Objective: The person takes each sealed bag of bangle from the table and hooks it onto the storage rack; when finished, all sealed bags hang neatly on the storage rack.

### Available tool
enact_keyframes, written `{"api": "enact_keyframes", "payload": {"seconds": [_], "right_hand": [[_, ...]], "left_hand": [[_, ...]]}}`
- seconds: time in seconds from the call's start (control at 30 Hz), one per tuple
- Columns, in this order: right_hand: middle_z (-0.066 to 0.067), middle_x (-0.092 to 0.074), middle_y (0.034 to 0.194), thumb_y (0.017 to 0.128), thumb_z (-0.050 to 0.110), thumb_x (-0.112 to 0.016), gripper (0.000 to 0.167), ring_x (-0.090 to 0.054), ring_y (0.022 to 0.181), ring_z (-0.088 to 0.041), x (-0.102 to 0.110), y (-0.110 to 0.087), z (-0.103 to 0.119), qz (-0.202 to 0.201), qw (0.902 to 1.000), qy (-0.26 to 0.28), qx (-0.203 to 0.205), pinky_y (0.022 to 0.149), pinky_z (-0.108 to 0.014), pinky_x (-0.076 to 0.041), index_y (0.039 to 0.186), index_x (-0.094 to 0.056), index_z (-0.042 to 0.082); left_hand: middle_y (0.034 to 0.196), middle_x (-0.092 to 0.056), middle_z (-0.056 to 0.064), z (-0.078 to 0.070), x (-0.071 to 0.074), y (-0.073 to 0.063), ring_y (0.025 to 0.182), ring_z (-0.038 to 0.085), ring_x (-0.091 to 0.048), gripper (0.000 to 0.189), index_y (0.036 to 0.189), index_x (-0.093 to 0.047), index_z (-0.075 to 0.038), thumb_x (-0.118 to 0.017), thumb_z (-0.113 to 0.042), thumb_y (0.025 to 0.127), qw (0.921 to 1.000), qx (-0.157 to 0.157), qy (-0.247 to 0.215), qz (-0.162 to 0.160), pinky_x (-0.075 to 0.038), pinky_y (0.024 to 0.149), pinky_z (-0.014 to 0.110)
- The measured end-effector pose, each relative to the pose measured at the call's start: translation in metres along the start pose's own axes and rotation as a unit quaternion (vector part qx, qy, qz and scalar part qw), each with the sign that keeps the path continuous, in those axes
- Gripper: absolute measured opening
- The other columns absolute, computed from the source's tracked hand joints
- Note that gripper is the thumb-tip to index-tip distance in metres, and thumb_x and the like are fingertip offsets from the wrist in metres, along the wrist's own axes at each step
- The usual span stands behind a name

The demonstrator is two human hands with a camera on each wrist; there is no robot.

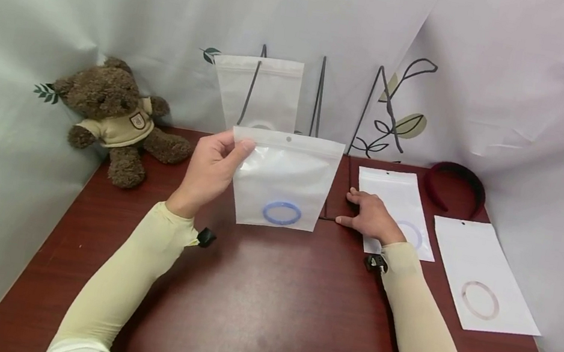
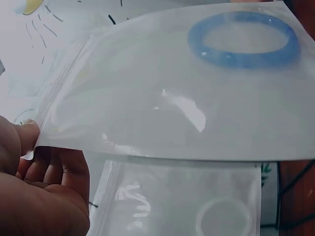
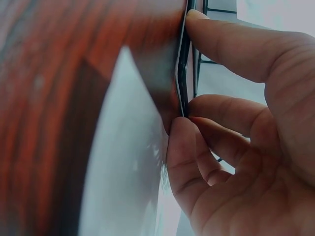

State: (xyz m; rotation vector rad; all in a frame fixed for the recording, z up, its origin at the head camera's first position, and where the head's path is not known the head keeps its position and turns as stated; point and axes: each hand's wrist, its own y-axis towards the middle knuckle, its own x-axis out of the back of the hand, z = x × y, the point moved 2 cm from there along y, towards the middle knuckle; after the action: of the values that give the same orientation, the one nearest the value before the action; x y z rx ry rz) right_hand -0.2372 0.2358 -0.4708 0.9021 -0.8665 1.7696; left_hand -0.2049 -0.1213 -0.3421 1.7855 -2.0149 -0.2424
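Note:
My left hand (image 1: pixel 209 168) pinches the top left corner of a translucent white zip bag (image 1: pixel 288 168) and holds it upright above the table. A blue bangle (image 1: pixel 267 210) lies at the bottom of this bag; it shows large in the left wrist view. Behind it stands a black wire display rack (image 1: pixel 319 96), its lower part partly hidden by the bag. A similar bag (image 1: pixel 278 96) with a pale ring hangs from the rack's left prong. My right hand (image 1: pixel 371 215) grips the rack's front right corner, thumb and fingertips against the black bar (image 3: pixel 183 73) in the right wrist view.
Beside and partly under my right forearm lies a bag (image 1: pixel 387 185) with a pale bluish bangle. Farther right is a bag (image 1: pixel 458 242) with a pinkish bangle. A dark red headband (image 1: pixel 465 172) rests behind them. A teddy bear (image 1: pixel 108 95) sits at the back left.

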Motion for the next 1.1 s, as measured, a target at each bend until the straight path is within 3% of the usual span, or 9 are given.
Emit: {"api": "enact_keyframes", "payload": {"seconds": [0.2, 0.53, 0.87, 1.1], "right_hand": [[-0.028, -0.039, 0.164, 0.093, 0.034, -0.08, 0.082, -0.033, 0.153, -0.05, -0.001, 0.002, -0.001, -0.008, 0.9999, -0.007, 0.01, 0.126, -0.059, -0.025, 0.154, -0.046, -0.009], [-0.027, -0.043, 0.163, 0.092, 0.032, -0.081, 0.077, -0.038, 0.15, -0.05, -0.003, 0.004, -0.004, -0.014, 0.9995, -0.012, 0.025, 0.125, -0.059, -0.027, 0.153, -0.052, -0.005], [-0.026, -0.048, 0.159, 0.09, 0.027, -0.082, 0.066, -0.043, 0.149, -0.046, -0.002, 0.006, -0.003, -0.023, 0.9991, -0.008, 0.035, 0.123, -0.058, -0.028, 0.147, -0.061, -0.001], [-0.026, -0.039, 0.166, 0.093, 0.033, -0.08, 0.081, -0.032, 0.153, -0.05, -0.002, 0.002, -0.001, -0.003, 1.0, -0.002, 0.003, 0.126, -0.059, -0.024, 0.154, -0.047, -0.008]], "left_hand": [[0.093, -0.079, 0.021, -0.001, -0.016, 0.006, 0.068, 0.012, -0.075, 0.028, 0.114, -0.078, 0.001, -0.066, -0.022, 0.107, 0.9995, -0.007, -0.031, 0.007, -0.059, 0.059, 0.029], [0.095, -0.079, 0.02, 0.007, -0.038, 0.016, 0.07, 0.008, -0.073, 0.028, 0.116, -0.076, 0.003, -0.064, -0.02, 0.108, 0.9983, 0.008, -0.058, 0.005, -0.059, 0.061, 0.027], [0.095, -0.079, 0.018, 0.017, -0.051, 0.035, 0.07, 0.011, -0.073, 0.032, 0.119, -0.078, -0.004, -0.064, -0.03, 0.108, 0.9994, 0.01, -0.028, -0.021, -0.058, 0.062, 0.027], [0.099, -0.08, 0.015, 0.025, -0.052, 0.054, 0.076, 0.013, -0.072, 0.034, 0.12, -0.079, -0.009, -0.062, -0.037, 0.108, 0.9986, 0.019, 0.015, -0.046, -0.057, 0.067, 0.026]]}}
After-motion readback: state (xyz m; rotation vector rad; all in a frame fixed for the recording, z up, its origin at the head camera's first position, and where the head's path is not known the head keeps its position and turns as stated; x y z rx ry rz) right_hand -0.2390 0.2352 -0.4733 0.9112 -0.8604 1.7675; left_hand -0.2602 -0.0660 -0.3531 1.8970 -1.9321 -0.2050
